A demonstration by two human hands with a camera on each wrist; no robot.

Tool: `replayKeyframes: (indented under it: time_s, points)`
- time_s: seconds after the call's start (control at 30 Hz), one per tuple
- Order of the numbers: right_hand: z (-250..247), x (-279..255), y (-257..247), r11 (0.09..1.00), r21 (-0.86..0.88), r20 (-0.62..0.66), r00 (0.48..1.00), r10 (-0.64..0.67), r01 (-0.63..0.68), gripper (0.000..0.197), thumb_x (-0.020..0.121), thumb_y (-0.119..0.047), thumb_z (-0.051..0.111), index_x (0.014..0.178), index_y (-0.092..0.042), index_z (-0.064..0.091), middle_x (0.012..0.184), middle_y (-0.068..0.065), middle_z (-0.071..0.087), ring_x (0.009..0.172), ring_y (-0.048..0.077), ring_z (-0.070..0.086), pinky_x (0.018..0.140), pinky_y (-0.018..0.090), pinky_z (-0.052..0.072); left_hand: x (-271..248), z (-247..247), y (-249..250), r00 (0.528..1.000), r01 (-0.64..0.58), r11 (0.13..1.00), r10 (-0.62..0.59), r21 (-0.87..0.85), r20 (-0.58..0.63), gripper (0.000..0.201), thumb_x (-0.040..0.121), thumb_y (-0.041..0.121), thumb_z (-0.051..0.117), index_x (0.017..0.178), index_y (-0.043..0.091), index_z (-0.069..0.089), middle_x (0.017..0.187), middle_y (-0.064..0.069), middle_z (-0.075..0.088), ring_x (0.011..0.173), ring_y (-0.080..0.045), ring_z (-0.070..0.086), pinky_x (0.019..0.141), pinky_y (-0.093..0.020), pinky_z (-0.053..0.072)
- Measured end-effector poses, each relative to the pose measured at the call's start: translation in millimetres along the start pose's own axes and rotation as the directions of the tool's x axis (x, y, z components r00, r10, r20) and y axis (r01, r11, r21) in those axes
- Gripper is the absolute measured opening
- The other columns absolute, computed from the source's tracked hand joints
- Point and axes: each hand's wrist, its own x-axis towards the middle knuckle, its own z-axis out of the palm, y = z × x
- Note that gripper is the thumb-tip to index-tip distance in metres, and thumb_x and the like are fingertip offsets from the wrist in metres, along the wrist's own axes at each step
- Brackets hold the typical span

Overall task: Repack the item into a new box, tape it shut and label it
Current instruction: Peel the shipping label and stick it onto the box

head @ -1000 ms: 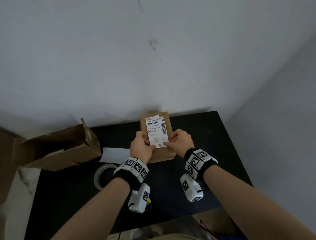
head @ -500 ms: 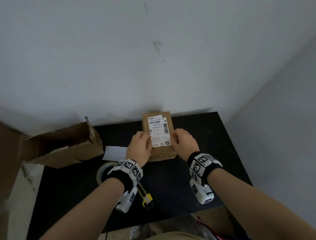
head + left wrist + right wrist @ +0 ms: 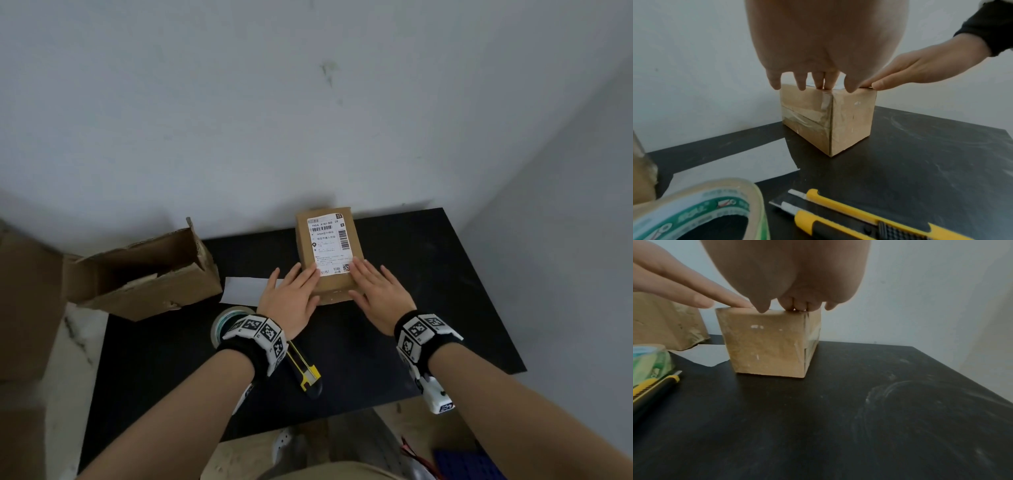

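Note:
A small taped cardboard box (image 3: 337,287) stands at the back of the black table (image 3: 445,291), with a white shipping label (image 3: 328,244) lying flat on its top. My left hand (image 3: 301,279) lies flat with straight fingers on the near left part of the top, at the label's lower left corner. My right hand (image 3: 364,274) lies flat on the near right part, at the label's lower right corner. In the left wrist view the fingertips (image 3: 819,83) press the box (image 3: 849,116) top edge. The right wrist view shows the same on the box (image 3: 764,344).
An open, torn old carton (image 3: 144,274) lies on its side at the back left. White backing paper (image 3: 241,289) lies left of the box. A tape roll (image 3: 221,323) and a yellow-black utility knife (image 3: 305,373) sit under my left wrist.
Both hands went from pinching the label's lower edge to lying flat with straight fingers on the box top. The label now lies flat on the box.

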Motion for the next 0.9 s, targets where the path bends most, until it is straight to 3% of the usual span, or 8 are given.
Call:
replayKeyframes:
  time_s: [0.17, 0.57, 0.9]
  points:
    - [-7, 0, 1, 0.998, 0.065, -0.051, 0.999, -0.011, 0.015, 0.060, 0.100, -0.045, 0.023, 0.150, -0.018, 0.006, 0.158, -0.003, 0.003, 0.145, 0.010, 0.001, 0.118, 0.030, 0.001, 9, -6, 3, 1.000, -0.003, 1.000, 0.002, -0.030, -0.029, 0.048, 0.101, 0.040, 0.024, 0.146, 0.022, 0.027, 0.156, 0.006, 0.021, 0.145, -0.014, 0.010, 0.118, -0.039, 0.007]
    - [-16, 35, 7, 0.991, 0.127, -0.001, 0.999, -0.044, 0.044, 0.060, 0.099, -0.048, 0.022, 0.150, -0.019, 0.012, 0.158, -0.004, 0.007, 0.145, 0.009, 0.001, 0.118, 0.032, 0.002, 52, -27, -16, 0.995, 0.081, 0.995, -0.077, -0.064, 0.061, 0.051, 0.101, 0.041, 0.024, 0.148, 0.023, 0.021, 0.158, 0.008, 0.014, 0.146, -0.014, 0.004, 0.118, -0.042, 0.007]
    - [-44, 89, 22, 0.991, 0.101, 0.076, 0.992, -0.097, 0.089, 0.060, 0.100, -0.045, 0.023, 0.150, -0.015, 0.008, 0.159, -0.002, 0.002, 0.145, 0.010, -0.001, 0.119, 0.033, 0.003, 93, -48, -33, 0.972, 0.092, 0.994, -0.077, -0.057, 0.221, 0.085, 0.086, 0.059, 0.049, 0.150, 0.023, 0.006, 0.158, 0.008, 0.004, 0.146, -0.014, -0.003, 0.117, -0.045, 0.002]
